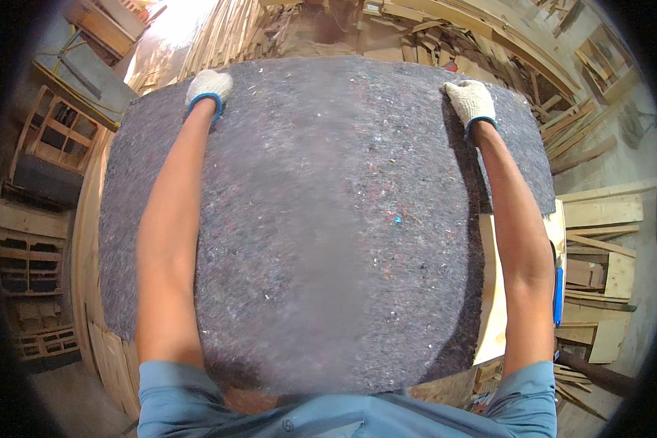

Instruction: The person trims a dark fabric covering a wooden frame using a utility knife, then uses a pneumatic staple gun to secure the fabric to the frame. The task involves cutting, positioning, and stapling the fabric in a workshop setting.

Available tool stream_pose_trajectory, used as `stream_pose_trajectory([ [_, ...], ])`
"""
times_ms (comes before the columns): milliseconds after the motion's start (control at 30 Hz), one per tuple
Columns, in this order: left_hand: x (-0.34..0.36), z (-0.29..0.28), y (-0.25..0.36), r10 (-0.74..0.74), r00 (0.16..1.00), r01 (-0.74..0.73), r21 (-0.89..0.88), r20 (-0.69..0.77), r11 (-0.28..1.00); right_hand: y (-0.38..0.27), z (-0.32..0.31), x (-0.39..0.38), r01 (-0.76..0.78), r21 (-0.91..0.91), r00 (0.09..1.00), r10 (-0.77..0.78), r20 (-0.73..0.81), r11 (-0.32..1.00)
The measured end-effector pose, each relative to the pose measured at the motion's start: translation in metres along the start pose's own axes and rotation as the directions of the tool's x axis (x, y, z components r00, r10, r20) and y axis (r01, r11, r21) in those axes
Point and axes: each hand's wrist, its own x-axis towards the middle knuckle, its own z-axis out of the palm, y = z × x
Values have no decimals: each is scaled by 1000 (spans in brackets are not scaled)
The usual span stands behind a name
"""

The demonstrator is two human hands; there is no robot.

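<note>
A large sheet of grey felt [292,190], flecked with coloured fibres, spreads in front of me and reaches back almost to my body. My left hand [209,89], in a white knit glove with a blue cuff, is closed on the felt by its far left edge. Near the far right edge, my right hand [471,101], gloved alike, has its fingers curled on the same felt. Both arms are stretched out over the sheet. A pale wooden panel [493,314] shows from under the felt beside my right forearm.
A slim blue object [558,296] lies right of my right elbow. Stacked boards [595,241] stand at the right, and many loose wood strips [248,33] lie beyond the felt. Wooden frames [62,135] are at the left.
</note>
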Motion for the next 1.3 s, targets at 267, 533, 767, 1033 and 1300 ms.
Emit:
stream_pose_trajectory([
  [267, 29, 11, -24, 76, 997, -79, 100, 27, 992, 0, -1, 3, 14, 18, 1000, -14, 10, 1000],
  [533, 50, 21, -44, 186, 979, -199, 199, 81, 960, 2, 11, 6, 79, -63, 996, -81, -28, 995],
  [767, 60, 23, -37, 242, 966, -258, 232, 96, 938, 9, 5, 5, 48, -98, 998, -51, -28, 994],
  [1033, 32, -3, -39, 206, 978, -193, 265, -22, 945, -24, 8, -8, 130, -193, 987, -145, -66, 973],
  [1300, 18, 5, -3, 173, 985, -174, 110, 18, 979, 27, 15, 17, 73, -194, 994, -87, -63, 978],
])
